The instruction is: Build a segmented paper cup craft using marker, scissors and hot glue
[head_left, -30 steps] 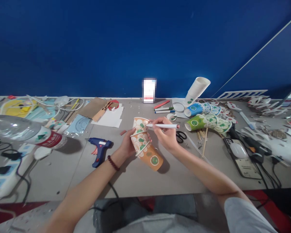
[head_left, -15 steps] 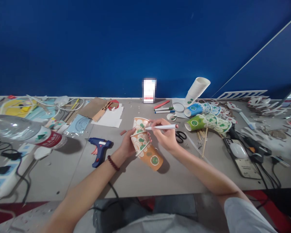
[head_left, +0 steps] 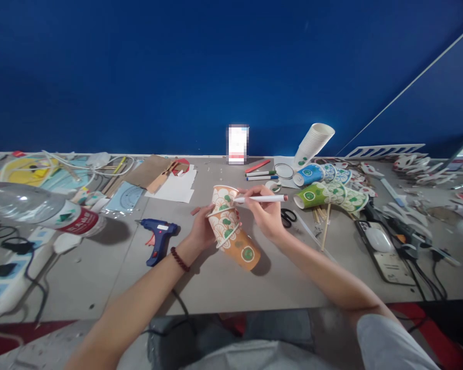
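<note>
My left hand (head_left: 203,227) is wrapped round the side of a bent chain of orange paper cups (head_left: 224,226), nested one into another and patterned in white and green. The chain tilts, its plain orange base end pointing down toward me and its open rim facing away. In my right hand (head_left: 265,211) is a white marker pen (head_left: 264,199) with a reddish end, held nearly level. Its tip meets or nearly meets the upper cup; contact is too small to tell. Green paper cups (head_left: 327,196) and blue paper cups (head_left: 320,173), chained likewise, lie to the right.
A blue glue gun (head_left: 158,239) lies left of my hand, with a large water bottle (head_left: 50,208) beyond. Black scissors (head_left: 288,218) and a phone (head_left: 386,252) are on the right. Several markers (head_left: 260,173) and a leaning white cup stack (head_left: 314,144) stand farther back.
My right hand and the marker have shifted slightly right, and the marker lies a little more level. The cup chain has turned very slightly in my left hand.
</note>
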A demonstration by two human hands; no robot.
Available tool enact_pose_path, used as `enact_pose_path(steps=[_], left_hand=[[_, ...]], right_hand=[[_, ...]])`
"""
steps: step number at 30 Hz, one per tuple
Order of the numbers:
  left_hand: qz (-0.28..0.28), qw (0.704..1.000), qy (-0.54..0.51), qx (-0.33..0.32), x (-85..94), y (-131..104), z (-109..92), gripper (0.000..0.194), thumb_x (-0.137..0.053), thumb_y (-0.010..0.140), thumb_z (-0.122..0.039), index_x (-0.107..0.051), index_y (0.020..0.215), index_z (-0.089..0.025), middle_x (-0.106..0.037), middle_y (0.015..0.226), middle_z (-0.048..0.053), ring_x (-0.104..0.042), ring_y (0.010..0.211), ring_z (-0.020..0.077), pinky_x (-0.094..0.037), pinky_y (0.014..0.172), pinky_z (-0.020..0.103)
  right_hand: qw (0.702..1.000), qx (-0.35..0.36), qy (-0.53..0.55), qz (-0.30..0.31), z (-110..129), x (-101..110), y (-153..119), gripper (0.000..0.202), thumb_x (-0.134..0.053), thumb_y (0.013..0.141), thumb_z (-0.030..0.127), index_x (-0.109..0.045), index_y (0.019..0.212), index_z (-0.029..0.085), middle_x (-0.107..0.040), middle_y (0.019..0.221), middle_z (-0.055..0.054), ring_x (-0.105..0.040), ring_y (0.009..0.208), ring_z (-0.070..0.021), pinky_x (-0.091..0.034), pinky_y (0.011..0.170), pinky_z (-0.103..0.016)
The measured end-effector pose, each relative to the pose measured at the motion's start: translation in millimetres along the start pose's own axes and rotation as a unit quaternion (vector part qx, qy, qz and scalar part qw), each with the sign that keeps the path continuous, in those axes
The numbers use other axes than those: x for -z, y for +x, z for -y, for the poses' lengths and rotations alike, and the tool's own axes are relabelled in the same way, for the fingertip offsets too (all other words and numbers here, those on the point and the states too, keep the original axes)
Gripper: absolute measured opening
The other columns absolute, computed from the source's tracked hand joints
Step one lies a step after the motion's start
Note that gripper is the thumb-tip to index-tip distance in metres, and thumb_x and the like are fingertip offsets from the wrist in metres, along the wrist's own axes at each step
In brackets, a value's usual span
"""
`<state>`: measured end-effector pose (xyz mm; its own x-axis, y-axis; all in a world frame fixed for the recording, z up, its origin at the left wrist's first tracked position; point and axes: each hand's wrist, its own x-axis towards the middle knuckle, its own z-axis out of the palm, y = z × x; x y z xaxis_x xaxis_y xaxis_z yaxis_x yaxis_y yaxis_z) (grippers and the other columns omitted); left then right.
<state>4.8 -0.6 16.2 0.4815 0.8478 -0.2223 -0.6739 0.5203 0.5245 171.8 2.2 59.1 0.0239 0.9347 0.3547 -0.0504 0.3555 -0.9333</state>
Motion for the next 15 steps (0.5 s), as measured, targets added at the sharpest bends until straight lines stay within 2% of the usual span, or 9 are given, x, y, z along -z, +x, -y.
enact_pose_path(steps=[5,12,15], left_hand=[[0.012,0.999,0.029,0.028,2.3,0.1,1.2,0.048,-0.066,0.07,-0.042,-0.068,0.105,-0.009,-0.074,0.095,0.016,-0.069,0.092,0.0324,-0.051,0.09,0.047],[-0.034,0.996,0.072,0.038,12.7,2.0,5.4,0.052,-0.072,0.067,-0.041,-0.068,0.108,-0.009,-0.074,0.098,0.015,-0.07,0.092,0.0299,-0.051,0.089,0.041],[-0.027,0.995,0.081,0.045,15.9,2.0,5.4,0.049,-0.07,0.07,-0.042,-0.069,0.106,-0.008,-0.074,0.097,0.016,-0.07,0.09,0.0298,-0.051,0.088,0.04]], right_hand=[[1.0,0.003,0.02,-0.006,0.3,2.4,3.6,0.008,-0.064,0.083,0.029,-0.059,0.081,0.023,-0.064,0.08,0.0,-0.068,0.103,-0.0248,-0.051,0.09,-0.037],[1.0,0.018,-0.008,0.006,4.7,3.4,4.3,0.007,-0.064,0.085,0.028,-0.059,0.083,0.022,-0.066,0.085,-0.002,-0.069,0.1,-0.0237,-0.051,0.085,-0.035],[0.999,0.022,-0.041,0.008,6.5,3.6,4.2,0.006,-0.062,0.085,0.027,-0.059,0.082,0.022,-0.066,0.085,-0.002,-0.068,0.1,-0.0232,-0.051,0.084,-0.035]])
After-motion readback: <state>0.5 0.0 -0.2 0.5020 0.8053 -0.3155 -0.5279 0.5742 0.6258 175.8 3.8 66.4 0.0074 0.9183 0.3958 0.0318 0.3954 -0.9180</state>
